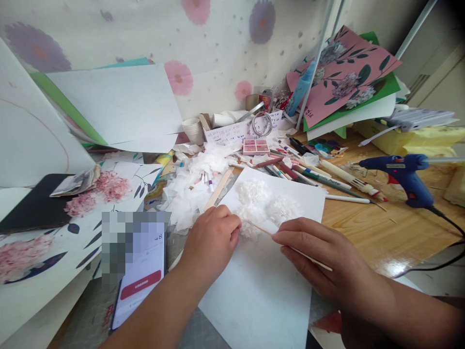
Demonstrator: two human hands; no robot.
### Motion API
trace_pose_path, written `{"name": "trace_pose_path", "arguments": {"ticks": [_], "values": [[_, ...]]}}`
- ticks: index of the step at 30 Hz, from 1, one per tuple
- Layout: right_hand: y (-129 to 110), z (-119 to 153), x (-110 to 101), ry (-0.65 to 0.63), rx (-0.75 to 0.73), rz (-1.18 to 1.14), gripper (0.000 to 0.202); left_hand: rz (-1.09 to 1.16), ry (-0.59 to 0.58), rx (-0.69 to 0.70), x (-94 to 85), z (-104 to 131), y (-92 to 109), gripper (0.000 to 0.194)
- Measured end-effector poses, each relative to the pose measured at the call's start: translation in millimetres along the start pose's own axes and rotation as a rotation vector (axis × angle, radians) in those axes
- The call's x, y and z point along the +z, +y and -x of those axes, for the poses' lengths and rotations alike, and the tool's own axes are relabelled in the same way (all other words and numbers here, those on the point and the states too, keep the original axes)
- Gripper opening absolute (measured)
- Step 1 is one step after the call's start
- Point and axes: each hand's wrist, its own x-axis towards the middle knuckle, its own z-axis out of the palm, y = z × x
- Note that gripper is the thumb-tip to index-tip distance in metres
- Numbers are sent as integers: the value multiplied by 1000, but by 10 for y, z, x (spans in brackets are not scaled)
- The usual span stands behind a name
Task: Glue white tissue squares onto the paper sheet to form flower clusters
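A sheet of white paper (269, 286) lies in front of me with fluffy white tissue clusters (254, 194) on its upper part. My right hand (327, 257) pinches a thin wooden stick (262, 230), whose tip reaches the lowest cluster. Beside that same cluster is my left hand (214, 237), closed, with its thumb and index finger together at the cluster's edge. What those fingers hold, if anything, is hidden. A flat wooden strip (220, 189) lies just beyond my left hand, against a heap of white tissue pieces (185, 194).
A blue glue gun (403, 174) with a black cord sits at the right. Pens and brushes (319, 177) lie scattered behind the sheet. At the left are a phone (141, 281) and paper with pink tissue flowers (112, 186). Paper cups (193, 131) stand at the back.
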Motion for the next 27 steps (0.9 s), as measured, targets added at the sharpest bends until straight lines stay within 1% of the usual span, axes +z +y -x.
{"name": "trace_pose_path", "arguments": {"ticks": [5,8,11,13,15,16,17,19,20,21,22,23,24,25,26,27], "values": [[21,2,16,-64,9,9,24,-12,-24,11,-3,30,5,19],[19,10,19,-71,3,1,23,-3,-26,25,10,35,-16,19],[2,18,-6,-64,1,-7,25,1,-15,21,-29,62,-35,20],[-17,15,-70,-33,8,-28,26,-7,46,3,-93,104,-16,19],[-29,-16,-182,19,11,-63,26,1,158,20,-162,168,51,18],[-29,-51,-249,42,4,-74,25,18,214,74,-186,206,103,18],[-24,-105,-318,66,-10,-74,24,36,255,167,-196,246,164,17],[4,-277,-423,96,-48,-41,21,61,299,433,-163,320,299,19],[24,-395,-445,96,-54,-9,20,51,315,553,-121,346,361,22],[45,-532,-436,70,-39,27,20,43,358,634,-67,363,413,27],[64,-681,-396,16,-15,62,20,43,411,665,-6,369,451,30],[79,-837,-324,-73,24,104,21,44,454,663,53,367,473,32],[88,-994,-224,-196,49,135,22,59,500,646,106,359,481,33],[90,-1144,-104,-325,40,155,22,73,532,619,147,349,477,34],[86,-1283,29,-424,-6,175,20,87,559,594,173,339,465,34],[77,-1407,166,-457,-34,179,18,98,583,577,187,331,449,35]]}}
